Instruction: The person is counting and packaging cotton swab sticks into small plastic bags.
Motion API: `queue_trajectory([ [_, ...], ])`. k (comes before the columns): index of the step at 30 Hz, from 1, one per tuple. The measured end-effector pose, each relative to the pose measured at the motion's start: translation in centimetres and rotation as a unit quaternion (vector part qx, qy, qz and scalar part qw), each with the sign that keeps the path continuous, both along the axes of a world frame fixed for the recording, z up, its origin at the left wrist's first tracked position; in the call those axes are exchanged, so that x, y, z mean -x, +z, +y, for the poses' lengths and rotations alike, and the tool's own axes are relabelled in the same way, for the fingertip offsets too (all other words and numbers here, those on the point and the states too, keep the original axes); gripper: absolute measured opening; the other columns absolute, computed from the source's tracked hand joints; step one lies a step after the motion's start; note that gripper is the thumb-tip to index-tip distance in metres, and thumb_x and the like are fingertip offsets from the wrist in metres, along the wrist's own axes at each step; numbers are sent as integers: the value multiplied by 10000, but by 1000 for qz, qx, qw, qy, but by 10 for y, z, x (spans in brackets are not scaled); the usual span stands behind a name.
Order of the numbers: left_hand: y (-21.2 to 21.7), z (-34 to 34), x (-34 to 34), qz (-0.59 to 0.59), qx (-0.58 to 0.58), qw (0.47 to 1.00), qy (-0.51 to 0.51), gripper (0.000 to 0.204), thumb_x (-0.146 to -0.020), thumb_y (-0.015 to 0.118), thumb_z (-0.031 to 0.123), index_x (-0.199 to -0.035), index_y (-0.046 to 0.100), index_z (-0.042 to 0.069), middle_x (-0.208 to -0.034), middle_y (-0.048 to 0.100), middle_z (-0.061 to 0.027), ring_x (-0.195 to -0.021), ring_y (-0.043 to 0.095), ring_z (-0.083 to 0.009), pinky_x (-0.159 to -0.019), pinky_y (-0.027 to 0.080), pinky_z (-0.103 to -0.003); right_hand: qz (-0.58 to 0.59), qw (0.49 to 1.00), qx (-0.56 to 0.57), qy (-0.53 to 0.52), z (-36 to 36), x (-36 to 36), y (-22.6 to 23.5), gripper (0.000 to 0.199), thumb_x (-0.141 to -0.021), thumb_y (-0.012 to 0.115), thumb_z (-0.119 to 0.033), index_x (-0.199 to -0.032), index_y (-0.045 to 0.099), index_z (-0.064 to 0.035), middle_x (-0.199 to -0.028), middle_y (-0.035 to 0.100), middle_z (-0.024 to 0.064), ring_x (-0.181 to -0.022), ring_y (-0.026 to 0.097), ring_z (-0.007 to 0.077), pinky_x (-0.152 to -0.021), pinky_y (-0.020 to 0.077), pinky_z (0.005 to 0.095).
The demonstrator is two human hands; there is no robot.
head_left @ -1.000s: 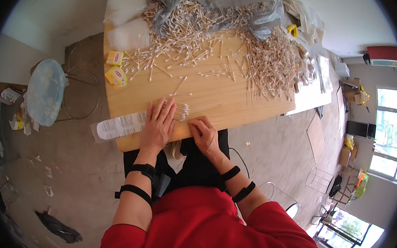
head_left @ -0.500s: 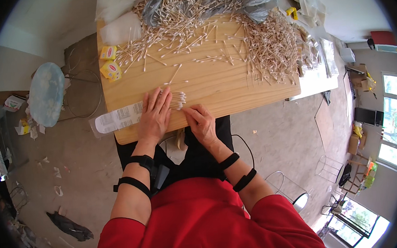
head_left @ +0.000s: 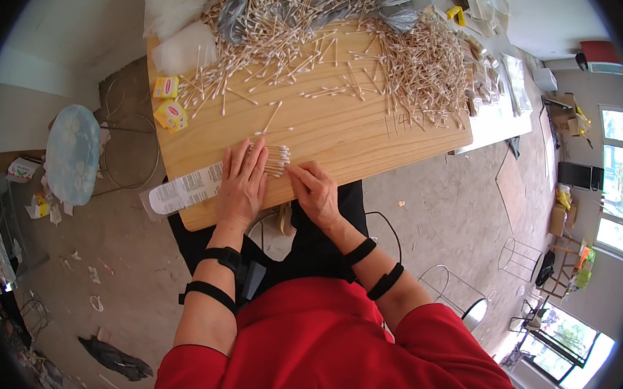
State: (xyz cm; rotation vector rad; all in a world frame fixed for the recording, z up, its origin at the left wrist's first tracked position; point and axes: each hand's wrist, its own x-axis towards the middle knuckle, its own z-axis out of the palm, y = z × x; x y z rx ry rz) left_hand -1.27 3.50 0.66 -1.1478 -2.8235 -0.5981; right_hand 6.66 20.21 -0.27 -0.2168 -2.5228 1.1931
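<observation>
My left hand (head_left: 242,181) lies flat with its fingers stretched out near the front edge of the wooden table (head_left: 365,133). Under it is a flat row of cotton swabs (head_left: 278,158), whose white tips stick out on the right. A clear and white printed package (head_left: 187,190) runs out leftward from beneath the same hand; where the two meet is hidden. My right hand (head_left: 316,193) is closed, its bent fingers and thumb at the lower swab tips. Whether anything sits in those fingers cannot be seen. A few loose swabs (head_left: 271,118) lie just beyond the left hand.
Large heaps of cotton swabs (head_left: 426,71) cover the table's far side, partly in a grey plastic bag (head_left: 403,7). Two small yellow boxes (head_left: 169,114) stand at the left edge. Left of the table is a pale blue stool (head_left: 74,152); another stool (head_left: 474,315) is behind me, right.
The view has shifted slightly. Both hands keep almost the same place and shape over the row of swabs.
</observation>
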Motion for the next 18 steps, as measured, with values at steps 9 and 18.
queue_trajectory([
  [9, 1, 0, 0, -12, -11, 1000, -2, 566, -857, 610, 97, -1401, 461, 43, -1515, 387, -52, -1403, 338, -289, -1185, 235, -489, -8, 1000, -4, 21, 2, 1, 7, 194, -826, 647, -11, -1008, 697, -58, -908, 633, 107, -799, 643, 309, -680, 520, 384],
  [18, 2, 1, 0, -19, -8, 1000, -3, 611, -846, 600, 84, -1432, 428, 54, -1527, 374, -58, -1406, 336, -298, -1190, 224, -492, 0, 999, -17, -47, -4, 5, 4, 157, -847, 636, -16, -994, 684, -43, -909, 630, 116, -790, 648, 325, -663, 523, 388],
])
